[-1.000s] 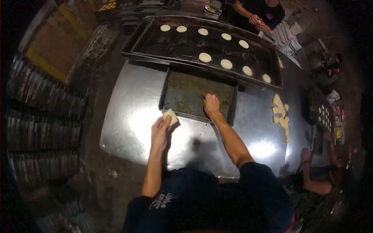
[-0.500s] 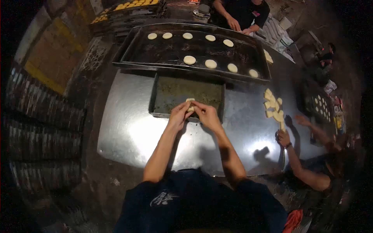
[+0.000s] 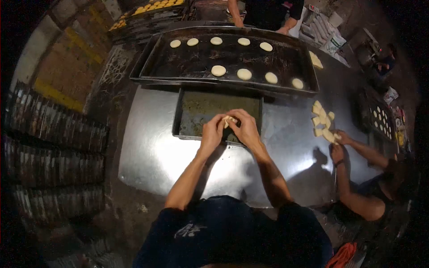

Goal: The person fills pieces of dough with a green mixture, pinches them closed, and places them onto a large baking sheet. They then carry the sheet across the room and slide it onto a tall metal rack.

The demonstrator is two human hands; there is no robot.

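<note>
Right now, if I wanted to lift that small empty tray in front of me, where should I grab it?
Probably by the small tray's raised left rim, coming from the left. That side lies bare on the metal table, while the near rim sits under both hands and the far rim butts against the large tray.

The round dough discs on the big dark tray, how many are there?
9 discs on the big dark tray: five along the far row, four in the nearer row. None seems hidden.
</note>
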